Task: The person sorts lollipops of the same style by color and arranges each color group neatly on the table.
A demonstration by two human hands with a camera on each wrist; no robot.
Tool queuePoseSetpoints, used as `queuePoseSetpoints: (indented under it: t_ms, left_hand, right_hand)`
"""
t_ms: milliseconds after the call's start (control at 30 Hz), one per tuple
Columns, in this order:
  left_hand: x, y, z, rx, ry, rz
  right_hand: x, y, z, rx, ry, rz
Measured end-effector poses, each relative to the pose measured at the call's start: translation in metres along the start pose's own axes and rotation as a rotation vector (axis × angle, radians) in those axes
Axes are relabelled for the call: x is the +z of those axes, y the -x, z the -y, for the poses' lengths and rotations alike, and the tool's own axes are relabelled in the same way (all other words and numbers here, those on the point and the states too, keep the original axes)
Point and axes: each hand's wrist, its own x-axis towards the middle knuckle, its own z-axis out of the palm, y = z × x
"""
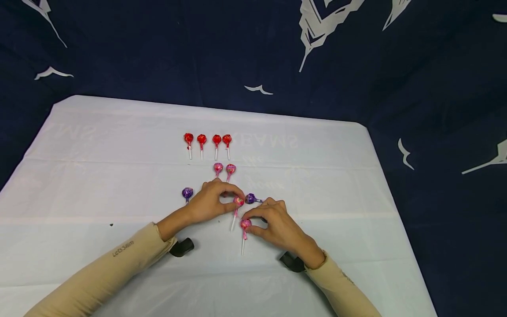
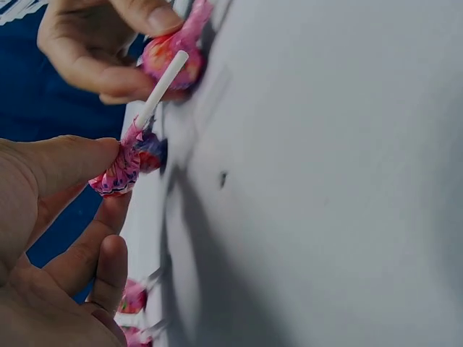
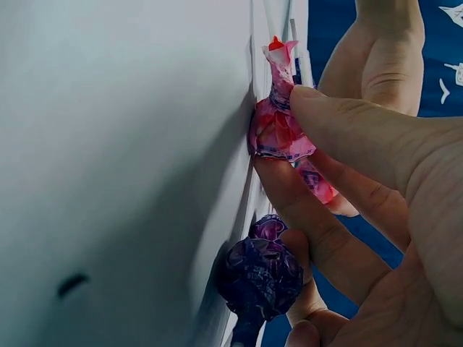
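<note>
My left hand [image 1: 214, 200] pinches a pink-wrapped lollipop [image 1: 238, 201] by its head between thumb and fingers; in the left wrist view this lollipop [image 2: 119, 170] is tilted, its white stick pointing up. Just to the right and nearer, my right hand [image 1: 277, 224] pinches another pink lollipop [image 1: 245, 224], stick toward me. That lollipop [image 3: 282, 130] is close against the white cloth in the right wrist view. A purple lollipop [image 1: 250, 198] lies beyond the right hand, and a dark purple one [image 3: 260, 278] sits below its fingers, mostly hidden from the head view.
Several red lollipops [image 1: 202, 139] form a row at the back of the white-covered table [image 1: 119, 176]. Two pink lollipops [image 1: 230, 169] lie in front of them, sticks partly behind the left hand. Another purple lollipop [image 1: 187, 193] rests left of that hand. A dark patterned cloth [image 1: 158, 53] hangs behind.
</note>
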Motion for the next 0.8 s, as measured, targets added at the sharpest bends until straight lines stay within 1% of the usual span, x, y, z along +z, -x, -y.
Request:
queuePoseSetpoints:
  t_ms: [167,400,600,800]
  left_hand:
    - [-0.011,0.001,0.001,-0.013,0.009,-0.047]
    - [-0.03,0.003,0.006,-0.048,0.01,-0.116]
    - [-0.05,0.004,0.013,-0.096,0.032,-0.151]
    - [-0.065,0.005,0.024,-0.147,0.029,-0.175]
  right_hand:
    - [0.001,0.0,-0.001,-0.005,0.002,-0.003]
    - [0.001,0.0,0.0,0.005,-0.003,-0.005]
    - [0.0,0.001,0.001,0.009,-0.009,-0.002]
    - [0.0,0.001,0.001,0.005,-0.009,-0.008]
